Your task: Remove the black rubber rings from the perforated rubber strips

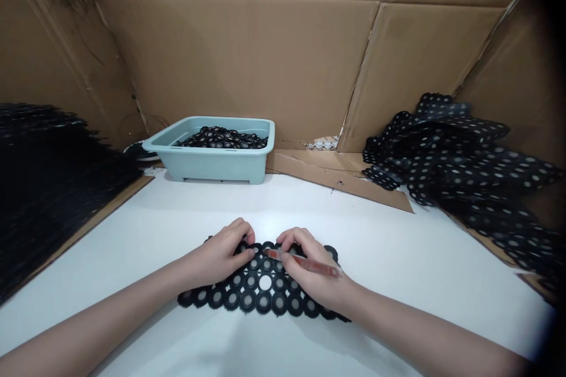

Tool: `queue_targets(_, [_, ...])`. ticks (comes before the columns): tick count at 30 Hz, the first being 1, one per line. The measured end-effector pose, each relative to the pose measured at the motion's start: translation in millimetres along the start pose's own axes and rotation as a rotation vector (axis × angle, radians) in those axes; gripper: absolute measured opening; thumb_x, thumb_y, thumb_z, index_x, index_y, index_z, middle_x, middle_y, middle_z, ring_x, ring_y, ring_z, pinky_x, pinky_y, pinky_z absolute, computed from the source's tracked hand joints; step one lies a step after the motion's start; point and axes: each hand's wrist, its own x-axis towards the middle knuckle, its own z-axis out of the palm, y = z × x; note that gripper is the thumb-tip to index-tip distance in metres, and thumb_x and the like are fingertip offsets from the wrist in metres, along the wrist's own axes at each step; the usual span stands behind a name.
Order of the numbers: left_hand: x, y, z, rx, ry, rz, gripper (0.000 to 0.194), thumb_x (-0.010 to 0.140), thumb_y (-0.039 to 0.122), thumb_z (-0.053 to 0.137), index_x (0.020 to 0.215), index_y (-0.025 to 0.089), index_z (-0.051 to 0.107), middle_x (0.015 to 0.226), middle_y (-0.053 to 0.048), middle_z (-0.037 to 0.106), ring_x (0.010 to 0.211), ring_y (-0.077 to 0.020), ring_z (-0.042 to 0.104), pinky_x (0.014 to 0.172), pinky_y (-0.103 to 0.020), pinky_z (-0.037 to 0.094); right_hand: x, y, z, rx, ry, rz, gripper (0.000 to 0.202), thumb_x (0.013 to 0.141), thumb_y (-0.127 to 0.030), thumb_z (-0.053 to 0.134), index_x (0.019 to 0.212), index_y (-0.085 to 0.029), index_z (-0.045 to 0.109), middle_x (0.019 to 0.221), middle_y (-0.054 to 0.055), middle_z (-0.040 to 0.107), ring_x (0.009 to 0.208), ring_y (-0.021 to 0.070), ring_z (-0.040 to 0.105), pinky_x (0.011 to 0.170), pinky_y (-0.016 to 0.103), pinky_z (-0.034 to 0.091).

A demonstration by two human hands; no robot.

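A black sheet of joined rings with pale round centres point(249, 300) lies flat on the white table in front of me. My left hand point(232, 250) is closed at its far edge, thumb and fingers pinching the rings there. My right hand point(309, 265) holds a slim reddish, see-through pen-like tool point(316, 266) and rests on the sheet's right half. The tool's narrow tip points left onto the upper rings, close to my left thumb. One centre in the middle of the sheet looks brighter white than the others. Both hands cover parts of the sheet.
A light blue plastic tub point(216, 165) holding loose black rings stands at the back. To the right is a heap of black ringed sheets point(442, 147). A tall black stack point(53, 188) fills the left side. Cardboard walls point(309, 59) enclose the table point(212, 206).
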Motion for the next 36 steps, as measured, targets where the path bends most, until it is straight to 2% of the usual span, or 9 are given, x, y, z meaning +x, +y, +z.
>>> queue_targets(3, [-2, 2, 3.2, 0.018, 0.012, -0.037, 0.008, 0.081, 0.027, 0.039, 0.082, 0.021, 0.043, 0.084, -0.001, 0.046, 0.076, -0.0166, 0.047, 0.069, -0.03, 0.039, -2, 0, -1, -0.117, -0.056, -0.068, 0.009, 0.082, -0.019, 0.038, 0.075, -0.019, 0.044, 0.104, 0.002, 0.048, 0.101, 0.0177, 0.042, 0.084, 0.035, 0.035])
queue_targets(7, [-5, 4, 7.5, 0.068, 0.048, -0.087, 0.014, 0.081, 0.031, 0.038, 0.086, 0.021, 0.046, 0.087, -0.002, 0.046, 0.078, -0.0177, 0.049, 0.071, -0.031, 0.04, -3, -5, -1, -0.283, -0.127, -0.24, 0.01, 0.083, -0.015, 0.035, 0.075, -0.018, 0.041, 0.096, 0.004, 0.05, 0.094, 0.0185, 0.043, 0.082, 0.037, 0.036])
queue_targets(9, [-6, 4, 9.4, 0.087, 0.069, -0.12, 0.015, 0.081, 0.032, 0.037, 0.084, 0.021, 0.047, 0.086, -0.003, 0.047, 0.081, -0.0192, 0.049, 0.071, -0.032, 0.04, -3, -6, 0, -0.352, -0.138, -0.274, 0.01, 0.083, -0.014, 0.034, 0.075, -0.018, 0.04, 0.093, 0.005, 0.05, 0.092, 0.0185, 0.043, 0.081, 0.037, 0.036])
queue_targets(15, [-5, 9, 15.3, 0.136, 0.077, -0.214, 0.017, 0.08, 0.03, 0.037, 0.075, 0.019, 0.049, 0.079, -0.004, 0.05, 0.082, -0.0227, 0.046, 0.074, -0.037, 0.037, -3, -2, 10, -0.421, -0.089, -0.317, 0.01, 0.078, -0.01, 0.038, 0.081, -0.018, 0.042, 0.091, 0.005, 0.046, 0.089, 0.0183, 0.042, 0.08, 0.035, 0.037])
queue_targets(19, [-7, 19, 18.3, 0.101, 0.172, -0.251, 0.014, 0.077, 0.025, 0.039, 0.075, 0.019, 0.051, 0.08, -0.004, 0.05, 0.084, -0.023, 0.046, 0.075, -0.038, 0.036, -3, 1, 17, -0.418, -0.041, -0.337, 0.012, 0.076, -0.008, 0.038, 0.083, -0.018, 0.041, 0.091, 0.006, 0.044, 0.087, 0.0179, 0.042, 0.077, 0.033, 0.038])
queue_targets(22, [-10, 25, 17.3, 0.013, 0.218, -0.236, 0.012, 0.077, 0.024, 0.039, 0.076, 0.02, 0.05, 0.082, -0.003, 0.05, 0.085, -0.0223, 0.046, 0.077, -0.037, 0.036, 0, 0, 19, -0.444, 0.001, -0.291, 0.011, 0.078, -0.01, 0.037, 0.084, -0.018, 0.041, 0.09, 0.005, 0.043, 0.083, 0.0173, 0.042, 0.075, 0.033, 0.039])
queue_targets(28, [-12, 27, 13.4, -0.201, 0.152, -0.244, 0.013, 0.076, 0.031, 0.041, 0.077, 0.021, 0.049, 0.081, -0.001, 0.051, 0.082, -0.02, 0.048, 0.076, -0.033, 0.037, 4, -2, 15, -0.473, 0.034, -0.294, 0.011, 0.081, -0.012, 0.035, 0.088, -0.018, 0.041, 0.093, 0.005, 0.043, 0.083, 0.0161, 0.044, 0.077, 0.034, 0.039])
queue_targets(32, [-11, 25, 16.5, -0.048, 0.182, -0.204, 0.015, 0.073, 0.033, 0.05, 0.075, 0.02, 0.044, 0.08, -0.001, 0.047, 0.081, -0.0207, 0.045, 0.072, -0.034, 0.037, 3, 0, 14, -0.518, 0.041, -0.337, 0.013, 0.079, -0.011, 0.037, 0.089, -0.018, 0.042, 0.097, 0.006, 0.044, 0.09, 0.0177, 0.044, 0.081, 0.035, 0.037])
queue_targets(36, [-6, 19, 22.0, 0.113, 0.274, -0.131, 0.017, 0.082, 0.034, 0.038, 0.074, 0.02, 0.044, 0.08, -0.002, 0.046, 0.079, -0.0203, 0.043, 0.072, -0.035, 0.035, 0, 1, 17, -0.547, 0.029, -0.37, 0.015, 0.078, -0.01, 0.039, 0.09, -0.017, 0.042, 0.101, 0.007, 0.043, 0.094, 0.0191, 0.042, 0.085, 0.036, 0.037])
